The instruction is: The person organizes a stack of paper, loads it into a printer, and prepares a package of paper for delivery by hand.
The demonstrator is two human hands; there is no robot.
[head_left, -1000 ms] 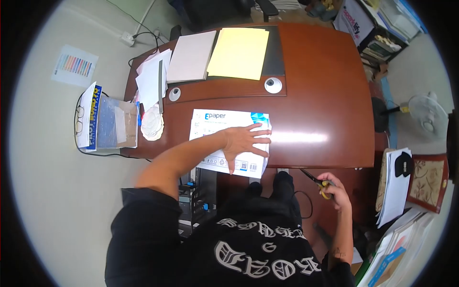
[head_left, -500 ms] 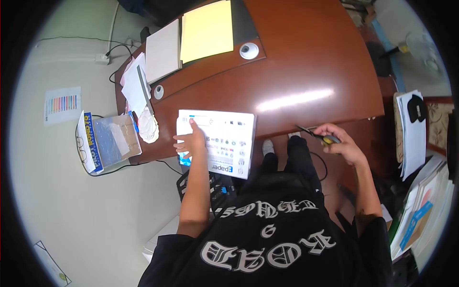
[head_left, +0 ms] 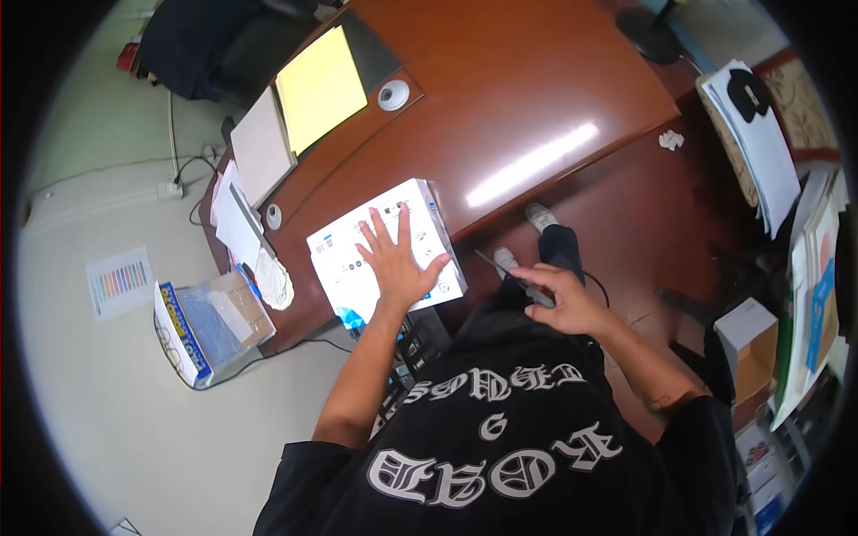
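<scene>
A white paper ream packet (head_left: 335,277) with printed icons and a blue corner lies at the near edge of the brown desk. Spread flat on its top is my left hand (head_left: 398,263), palm down. To the right, off the desk edge and above my legs, my right hand (head_left: 565,299) is closed around a dark, thin pointed tool (head_left: 502,270), perhaps scissors or a knife. The tool's tip points toward the packet without touching it.
On the desk (head_left: 527,80) lie a yellow paper stack (head_left: 322,89), a pale stack (head_left: 262,147) and loose papers (head_left: 239,219). An open box (head_left: 214,322) sits at the left. A chair with papers (head_left: 755,134) and a cardboard box (head_left: 749,344) are at the right.
The packet has turned, and my left hand has moved from its left side onto its middle with fingers spread. My right hand has brought the tool left, nearer the packet. The view has rotated.
</scene>
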